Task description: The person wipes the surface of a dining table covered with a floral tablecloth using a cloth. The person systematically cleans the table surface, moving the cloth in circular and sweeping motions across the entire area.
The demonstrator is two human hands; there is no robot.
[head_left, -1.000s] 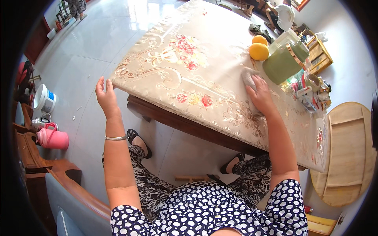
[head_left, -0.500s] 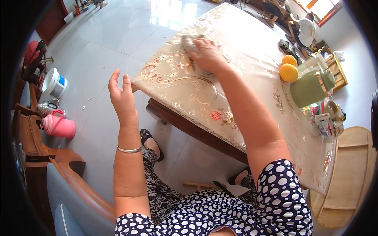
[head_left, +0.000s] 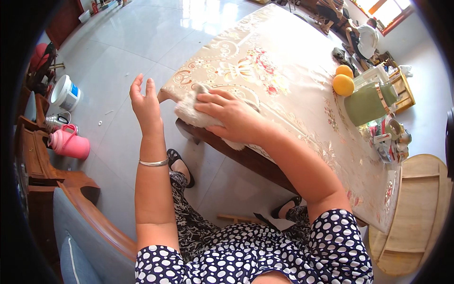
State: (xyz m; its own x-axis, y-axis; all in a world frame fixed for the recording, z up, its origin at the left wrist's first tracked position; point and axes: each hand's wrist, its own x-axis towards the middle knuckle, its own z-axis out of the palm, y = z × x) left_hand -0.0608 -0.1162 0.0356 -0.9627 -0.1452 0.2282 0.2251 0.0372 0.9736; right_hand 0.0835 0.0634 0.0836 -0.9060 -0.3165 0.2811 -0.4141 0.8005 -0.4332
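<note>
At centre, the right hand [head_left: 234, 117] hides part of the cloth [head_left: 187, 110]. The top edge cuts off a person [head_left: 334, 6], upper right. Some small items [head_left: 382, 138], right, are too tiny to tell.

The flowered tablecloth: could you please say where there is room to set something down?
The tablecloth is bare in its middle, between the red flower print and two orange fruits, also between the right forearm and small items. The right side is crowded by fruits, green jug and small items, the near left edge by the right hand and rag.
</note>
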